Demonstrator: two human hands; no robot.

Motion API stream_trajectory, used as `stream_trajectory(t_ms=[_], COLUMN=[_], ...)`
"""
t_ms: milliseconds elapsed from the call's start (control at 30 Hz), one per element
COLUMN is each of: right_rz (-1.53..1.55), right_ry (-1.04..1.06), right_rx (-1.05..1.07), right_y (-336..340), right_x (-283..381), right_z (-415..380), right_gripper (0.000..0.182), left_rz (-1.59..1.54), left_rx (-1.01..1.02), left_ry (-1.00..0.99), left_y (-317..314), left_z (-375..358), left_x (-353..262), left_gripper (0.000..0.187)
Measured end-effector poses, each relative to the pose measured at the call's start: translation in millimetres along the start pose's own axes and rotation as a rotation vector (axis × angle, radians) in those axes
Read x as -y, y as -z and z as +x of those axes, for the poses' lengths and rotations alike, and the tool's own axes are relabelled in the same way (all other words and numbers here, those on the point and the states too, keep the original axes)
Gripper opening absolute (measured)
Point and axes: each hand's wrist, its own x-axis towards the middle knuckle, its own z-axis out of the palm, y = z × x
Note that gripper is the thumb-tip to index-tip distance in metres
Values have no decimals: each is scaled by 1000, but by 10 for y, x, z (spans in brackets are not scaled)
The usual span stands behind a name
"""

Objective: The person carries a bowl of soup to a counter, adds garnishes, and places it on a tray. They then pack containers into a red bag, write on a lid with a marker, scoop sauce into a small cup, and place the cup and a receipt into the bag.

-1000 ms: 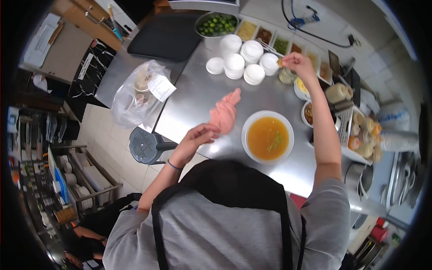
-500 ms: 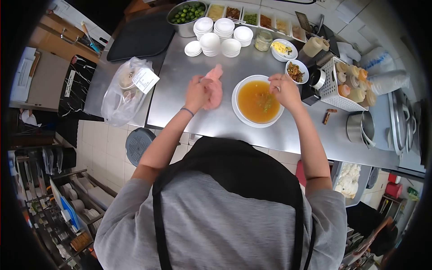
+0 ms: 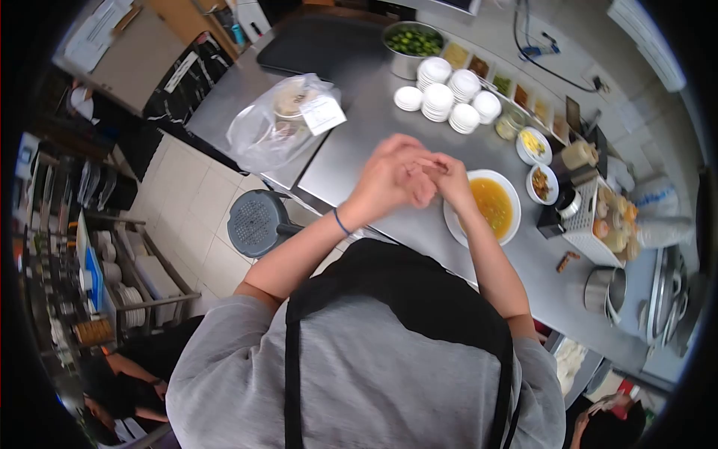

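In the head view, my left hand [image 3: 389, 179] is closed around a small crumpled pink plastic bag [image 3: 422, 188], held above the steel counter. My right hand [image 3: 452, 179] meets it, fingertips pinched together at the bag; motion blur and the left fingers hide part of the grip. Just right of both hands, partly behind my right forearm, stands a white bowl of orange-brown soup [image 3: 492, 206] with green bits floating in it, on a white plate [image 3: 453, 224].
Stacked white saucers [image 3: 437, 101] and a pot of green limes [image 3: 413, 49] stand at the back. Left lies a clear bag with a food container [image 3: 277, 123]. Small bowls [image 3: 541, 184] and a bottle basket [image 3: 591, 224] are right. Below is a grey stool [image 3: 254, 224]; other people [image 3: 123, 374] are nearby.
My right hand has left the soup bowl and come to my left hand at the pink bag. The camera view has turned, shifting the counter and its items rightward.
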Motion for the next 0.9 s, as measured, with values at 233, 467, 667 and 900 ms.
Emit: stream_trajectory(t_ms=[233,467,667,900], right_rz=[-1015,-1094,-35,-311], right_ry=[136,311,-37,20], right_rx=[67,11,187,128], right_y=[-319,-841,-776,-18], right_x=[-467,-666,414,1167], right_z=[558,58,-614,-1615], right_gripper=[28,20,22,24], left_rz=[-1206,-1714,-2145,-2119], left_rx=[658,772,1018,1064], left_ry=[-308,-487,-220,-303], left_y=[176,176,273,-77], left_z=[289,346,360,316], left_x=[-1655,-2226,-2458,-2746], left_gripper=[14,14,35,34])
